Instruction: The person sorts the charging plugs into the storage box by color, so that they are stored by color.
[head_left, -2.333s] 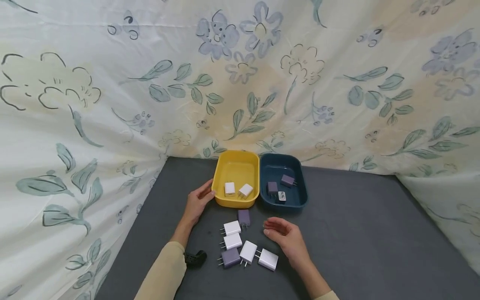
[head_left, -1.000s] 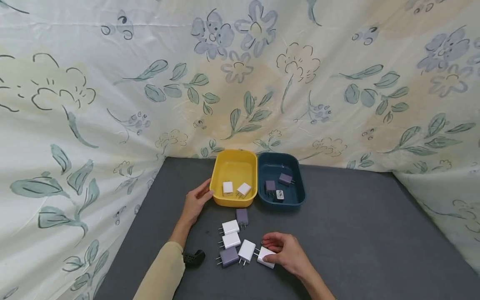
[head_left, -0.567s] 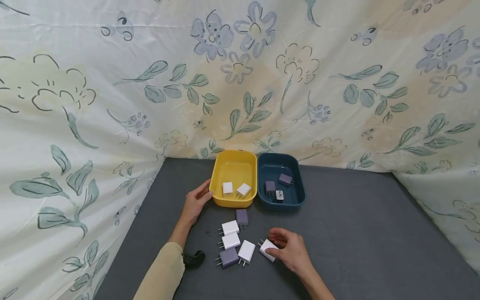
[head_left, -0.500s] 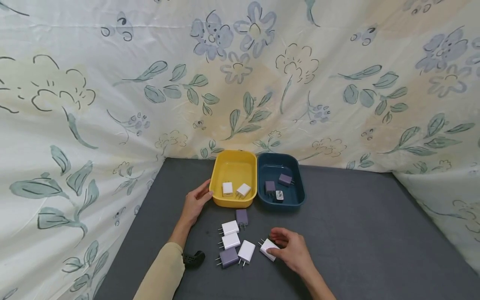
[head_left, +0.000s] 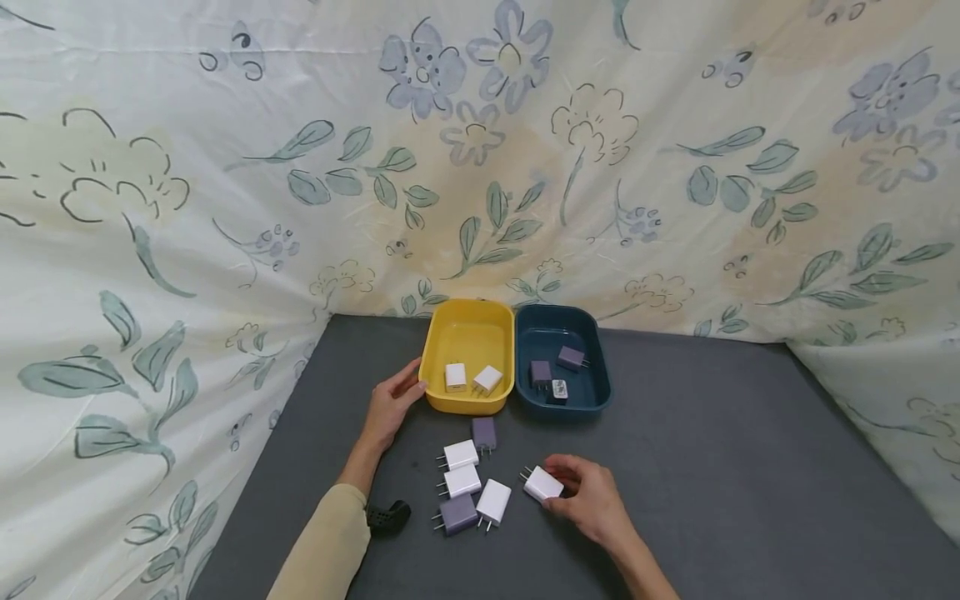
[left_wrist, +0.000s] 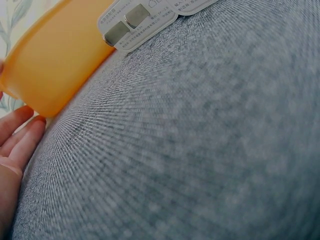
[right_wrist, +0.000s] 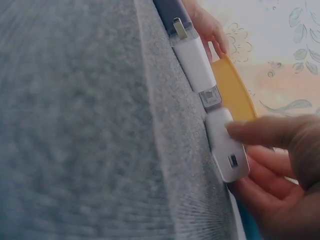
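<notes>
A white charger plug (head_left: 543, 484) sits between the thumb and fingers of my right hand (head_left: 592, 500), prongs pointing left. The right wrist view shows my thumb on the face of this white charger (right_wrist: 227, 145), its USB port showing. My left hand (head_left: 390, 408) touches the left side of the yellow bin (head_left: 471, 404) with fairly straight fingers. Left of my right hand lie a white charger (head_left: 493, 503), a purple charger (head_left: 457, 515), two white chargers stacked in a row, and another purple charger (head_left: 484, 434) by the bin.
Beside the yellow bin stands a dark blue bin (head_left: 566, 408) with two purple chargers and a small dark one with a white label. Two white chargers lie in the yellow bin. Floral cloth (head_left: 480, 167) hangs behind the grey tabletop (head_left: 712, 467).
My right hand has come down onto the rightmost white charger, pinched it and drawn it slightly up and right, away from the other chargers. My left hand stays at the yellow bin.
</notes>
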